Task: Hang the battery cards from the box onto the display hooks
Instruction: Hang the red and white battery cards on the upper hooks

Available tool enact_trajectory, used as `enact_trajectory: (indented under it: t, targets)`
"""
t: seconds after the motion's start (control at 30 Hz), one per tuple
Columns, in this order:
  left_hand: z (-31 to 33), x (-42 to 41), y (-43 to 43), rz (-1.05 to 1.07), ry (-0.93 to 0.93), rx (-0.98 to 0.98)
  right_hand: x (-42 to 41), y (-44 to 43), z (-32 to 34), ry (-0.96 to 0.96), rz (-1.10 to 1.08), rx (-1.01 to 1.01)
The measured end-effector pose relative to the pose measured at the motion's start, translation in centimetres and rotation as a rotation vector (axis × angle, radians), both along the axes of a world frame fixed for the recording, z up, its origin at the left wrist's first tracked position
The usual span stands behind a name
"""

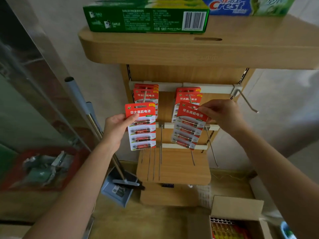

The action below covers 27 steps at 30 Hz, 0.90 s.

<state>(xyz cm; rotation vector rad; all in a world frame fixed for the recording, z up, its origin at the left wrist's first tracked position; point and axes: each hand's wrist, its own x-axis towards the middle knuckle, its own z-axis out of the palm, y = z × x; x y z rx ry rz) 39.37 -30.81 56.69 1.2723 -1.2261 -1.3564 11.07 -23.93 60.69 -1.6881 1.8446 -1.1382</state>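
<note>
Box (236,219) cut off (contents blurred)

Head view, down onto near shelf (172,49)

**Two battery cards held at the display rack**

Left hand (115,129) grips a battery card (141,126) by its left edge, thumb across the red header; card upright, four cells visible. Right hand (222,114) pinches the top right corner of a second battery card (189,127), tilted, its header at the tip of the middle hook (189,98). Cards already hang on the left hook (145,94) and on that middle hook. The far right hook (246,100) is bare. Open cardboard box (237,208) sits on the floor at lower right. Toothpaste cartons (146,18) rest on the top shelf (172,49).
</note>
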Motion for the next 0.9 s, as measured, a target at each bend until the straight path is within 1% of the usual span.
enact_trajectory:
  t: [0.23, 0.43, 0.57, 0.77, 0.83, 0.9]
  targets:
    - [0.0, -0.5, -1.0, -0.047, 0.002, 0.035, -0.2, -0.3, 0.4, -0.01, -0.002, 0.033]
    - [-0.2, -1.1, -1.9, -0.035, -0.003, 0.061, 0.1, -0.4, 0.8, -0.132, 0.002, 0.073]
    - [0.0, -1.7, -2.6, -0.038, -0.01, 0.063, -0.1, -0.5, 0.8, -0.14, 0.035, 0.072]
    - [0.3, -2.5, -4.0, -0.03, -0.016, 0.054, -0.6, -1.4, -0.2, -0.116, 0.053, 0.111]
    - [0.4, -2.8, -4.6, -0.033, -0.022, 0.041, -0.9, -2.0, -0.5, -0.108, 0.009, 0.114]
    - [0.5, -3.2, -5.3, -0.032, -0.025, 0.039, -1.2, -3.0, -0.8, -0.032, -0.047, 0.104]
